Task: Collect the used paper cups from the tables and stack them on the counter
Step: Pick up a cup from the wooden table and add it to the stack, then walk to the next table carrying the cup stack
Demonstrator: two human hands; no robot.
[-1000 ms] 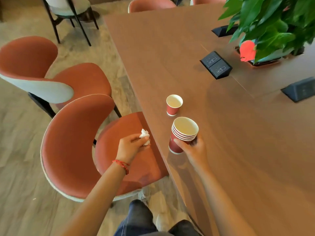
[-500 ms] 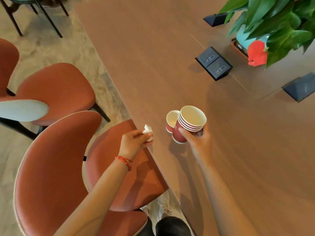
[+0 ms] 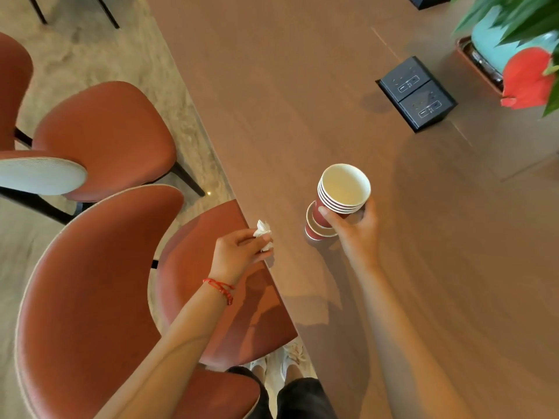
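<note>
Your right hand [image 3: 355, 229] held the stack of red paper cups [image 3: 340, 195], grip curled round its lower part, thumb on the near side. The stack was tilted, its white mouth facing up toward you, four rims showing one above another. Its base sat in the mouth of a single red cup [image 3: 316, 229] that stood on the brown table [image 3: 287, 101], not far in from the table's left edge. Whether the stack was fully seated in that cup could not be told.

Your left hand [image 3: 239, 252] hung just off the table's left edge, above a chair seat, its grip pinching a crumpled white tissue [image 3: 263, 235] between thumb and fingers. A red cord bracelet [image 3: 219, 288] circled that wrist.

Rust-red chairs [image 3: 99, 137] lined the left edge of the table. Farther across the table, toward its right side, a black socket box [image 3: 417, 96] stood raised from the surface, and beyond it a potted plant [image 3: 514, 46] with a red flower sat at the far right.
</note>
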